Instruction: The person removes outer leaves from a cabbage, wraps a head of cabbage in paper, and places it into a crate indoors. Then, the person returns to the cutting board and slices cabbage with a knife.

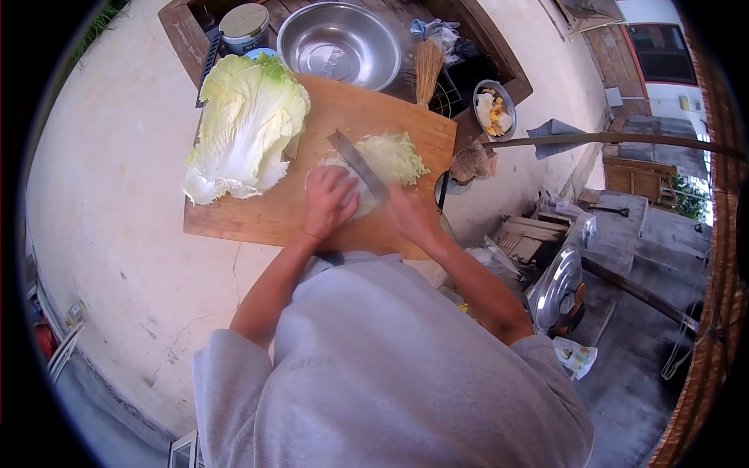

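A wooden cutting board lies in front of me. My right hand, slightly blurred, is closed round the handle of a kitchen knife; the blade points up and to the left. Beside the blade, my left hand has its fingers curled down on a pale piece of napa cabbage, partly hidden by the hand and knife. Right of the blade lies a heap of shredded cabbage. Large napa cabbage leaves rest on the board's left side.
Beyond the board stand a wide steel basin, a lidded tub and a straw brush. A metal bowl with yellow and white scraps is at the right. Several household items, including a shiny round lid, lie lower right.
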Action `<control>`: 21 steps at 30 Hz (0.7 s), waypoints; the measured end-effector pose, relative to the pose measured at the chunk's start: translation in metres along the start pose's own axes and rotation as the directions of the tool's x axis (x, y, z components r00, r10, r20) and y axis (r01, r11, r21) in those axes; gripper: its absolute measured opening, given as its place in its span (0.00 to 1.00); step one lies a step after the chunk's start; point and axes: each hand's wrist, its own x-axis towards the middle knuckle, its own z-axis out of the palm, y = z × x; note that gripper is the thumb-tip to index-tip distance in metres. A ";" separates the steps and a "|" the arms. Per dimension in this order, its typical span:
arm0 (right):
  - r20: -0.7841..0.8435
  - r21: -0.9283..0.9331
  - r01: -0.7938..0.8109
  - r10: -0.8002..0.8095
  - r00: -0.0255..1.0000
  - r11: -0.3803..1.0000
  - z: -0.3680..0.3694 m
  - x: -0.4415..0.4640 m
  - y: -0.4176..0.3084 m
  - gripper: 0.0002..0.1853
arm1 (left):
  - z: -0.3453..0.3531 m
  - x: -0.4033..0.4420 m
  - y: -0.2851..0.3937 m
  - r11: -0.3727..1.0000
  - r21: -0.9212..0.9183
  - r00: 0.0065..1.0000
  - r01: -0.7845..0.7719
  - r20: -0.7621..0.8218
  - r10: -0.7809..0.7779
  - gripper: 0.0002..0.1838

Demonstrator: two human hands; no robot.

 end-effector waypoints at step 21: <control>-0.050 0.057 0.000 0.003 0.999 0.998 0.032 0.004 0.015 0.14 | 0.003 -0.004 -0.006 0.988 0.144 0.983 -0.061 0.181 0.034 0.16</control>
